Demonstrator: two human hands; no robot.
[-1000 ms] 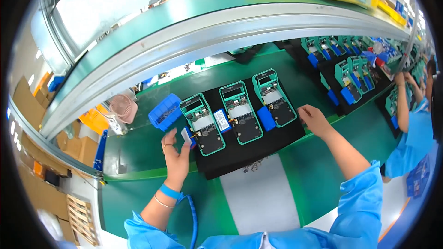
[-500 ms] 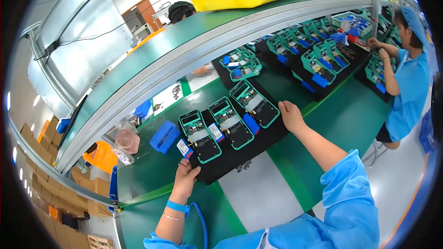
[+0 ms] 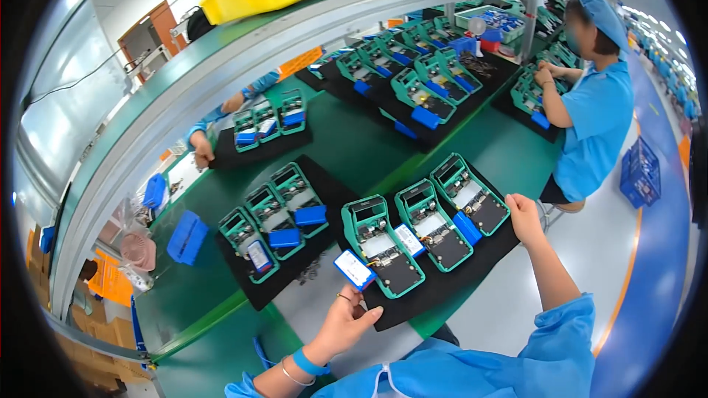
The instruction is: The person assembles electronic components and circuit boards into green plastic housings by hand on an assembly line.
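The left hand grips the near edge of a black tray, thumb on top. Just above its fingers lies a blue pack, touching the nearest green unit. The right hand rests on the tray's far right corner, beside another green unit; its fingers seem curled. A co-worker stands well beyond it.

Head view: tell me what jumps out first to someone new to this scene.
Three green device housings lie open in a row on a black tray in front of the person. The left hand grips the tray's near left corner beside a small blue-edged battery pack, and the right hand rests at its right end. More black trays of the same green housings run up the green conveyor table, where a co-worker in a blue smock works at the far right.
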